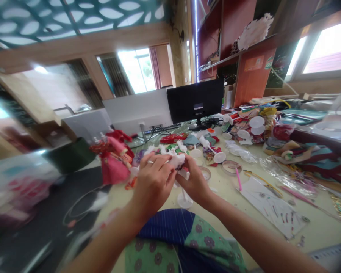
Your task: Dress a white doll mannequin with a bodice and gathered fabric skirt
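Observation:
Both hands meet at the middle of the table around a small white figurine (177, 160). My left hand (155, 174), with a ring on one finger, is closed on its left side. From the right, my right hand (195, 182) grips the same piece between thumb and fingers. A white round-based stand (185, 199) rises just below the hands; whether the figurine is fixed to it is hidden. Behind lie more white figurines (206, 143) and scraps of coloured cloth (174, 138).
Dolls in red dresses (115, 163) stand to the left. Rolls of tape (231, 167), a pink pen (238, 179) and a white sheet with small parts (272, 206) lie to the right. Fabric pieces (309, 159) are heaped beyond. A black monitor (196, 102) stands at the back.

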Tool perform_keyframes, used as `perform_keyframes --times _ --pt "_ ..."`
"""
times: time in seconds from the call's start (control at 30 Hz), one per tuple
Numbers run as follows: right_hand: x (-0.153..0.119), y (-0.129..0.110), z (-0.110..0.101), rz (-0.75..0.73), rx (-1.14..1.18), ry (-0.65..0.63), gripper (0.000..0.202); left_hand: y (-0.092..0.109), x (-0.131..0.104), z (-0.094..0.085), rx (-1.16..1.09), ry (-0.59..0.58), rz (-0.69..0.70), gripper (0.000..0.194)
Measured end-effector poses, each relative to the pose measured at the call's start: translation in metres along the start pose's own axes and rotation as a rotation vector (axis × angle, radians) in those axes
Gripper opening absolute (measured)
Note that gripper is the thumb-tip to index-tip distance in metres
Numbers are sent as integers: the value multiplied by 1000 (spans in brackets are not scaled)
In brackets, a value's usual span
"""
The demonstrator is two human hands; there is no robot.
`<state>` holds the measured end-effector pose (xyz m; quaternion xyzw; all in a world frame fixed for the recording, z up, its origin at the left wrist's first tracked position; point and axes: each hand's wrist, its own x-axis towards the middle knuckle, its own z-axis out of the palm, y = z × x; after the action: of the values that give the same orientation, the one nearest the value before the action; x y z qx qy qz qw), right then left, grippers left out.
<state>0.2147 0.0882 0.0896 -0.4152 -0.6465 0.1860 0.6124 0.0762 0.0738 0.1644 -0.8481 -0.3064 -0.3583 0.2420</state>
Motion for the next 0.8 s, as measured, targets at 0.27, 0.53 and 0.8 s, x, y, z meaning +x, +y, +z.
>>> perform_keyframes --times 0.27,0.53,0.8 --pt "0 -3 0 -7 -7 7 48 3 -1 3 85 25 16 6" --pt "-1 -2 1 -28 -30 11 54 3 -2 5 123 32 27 4" --pt "-2 -2 2 -27 -18 22 56 4 -6 9 40 69 -63 27"
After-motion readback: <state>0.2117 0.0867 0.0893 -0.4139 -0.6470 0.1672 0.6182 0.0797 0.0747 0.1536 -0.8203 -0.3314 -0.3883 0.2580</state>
